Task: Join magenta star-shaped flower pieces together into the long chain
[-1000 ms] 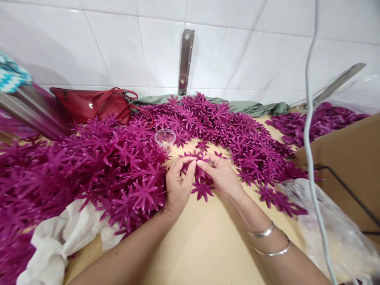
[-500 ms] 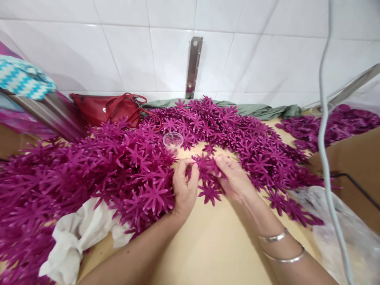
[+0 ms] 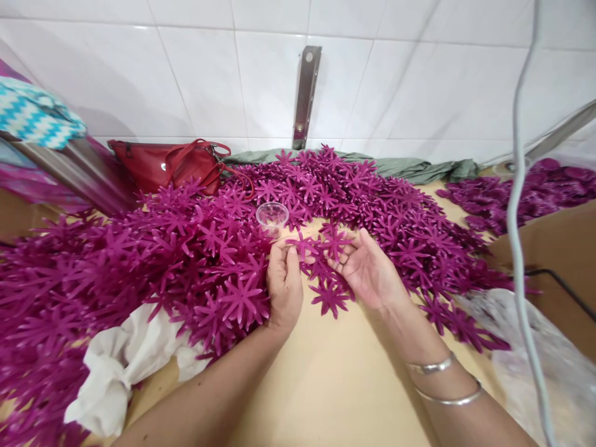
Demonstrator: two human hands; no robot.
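A big heap of magenta star-shaped flower pieces curves across a tan table. My left hand sits at the heap's inner edge, its fingers pinched on a magenta flower piece. My right hand is turned palm up beside it, with its fingertips holding another magenta flower piece. More flower pieces lie loose on the table between and below the two hands. A small clear plastic cup stands upright just beyond my left hand.
A red handbag lies at the back left by the tiled wall. White cloth is under the heap at the front left. A clear plastic bag and brown cardboard sit on the right. A grey cable hangs down there.
My hands have drawn apart. The right hand has turned palm up, lifting a flower piece, and the left hand has shifted slightly left with its own piece.
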